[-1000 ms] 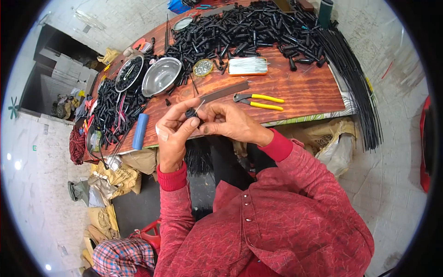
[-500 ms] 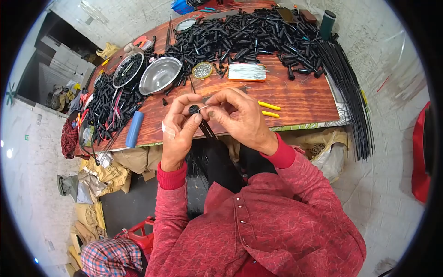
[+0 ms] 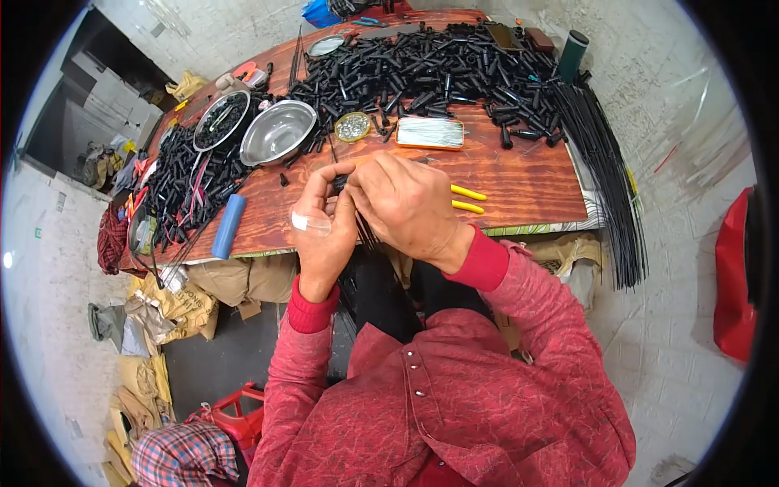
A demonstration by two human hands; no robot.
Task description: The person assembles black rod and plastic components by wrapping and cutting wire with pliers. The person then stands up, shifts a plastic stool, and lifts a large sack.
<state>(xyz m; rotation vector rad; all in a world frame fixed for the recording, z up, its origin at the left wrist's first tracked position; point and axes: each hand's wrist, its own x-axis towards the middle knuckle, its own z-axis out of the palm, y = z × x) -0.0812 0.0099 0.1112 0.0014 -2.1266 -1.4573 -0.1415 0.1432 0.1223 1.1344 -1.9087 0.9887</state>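
Note:
My left hand (image 3: 323, 231) is closed round a small black part (image 3: 340, 183), with a clear strip of tape stuck near the thumb. Pressed up against it, my right hand (image 3: 406, 209) is closed, its fingertips at the same part; whatever it pinches is hidden behind the fingers. Thin black rods (image 3: 369, 234) hang down below the two hands. Yellow plier handles (image 3: 468, 200) stick out beyond my right hand. Farther up the table lie an orange-rimmed tray of thin silvery pins (image 3: 430, 133) and a round dish of small metal bits (image 3: 352, 127).
A large heap of black parts (image 3: 422, 69) covers the back of the wooden table (image 3: 527, 183). A steel bowl (image 3: 278, 132), a blue cylinder (image 3: 229, 226) and another heap are at the left. A green bottle (image 3: 573, 55) and long black rods (image 3: 604, 178) are at the right.
My right hand has turned and closed in over the black part, which showed openly before with a thin silvery pin at it. The view has shifted slightly.

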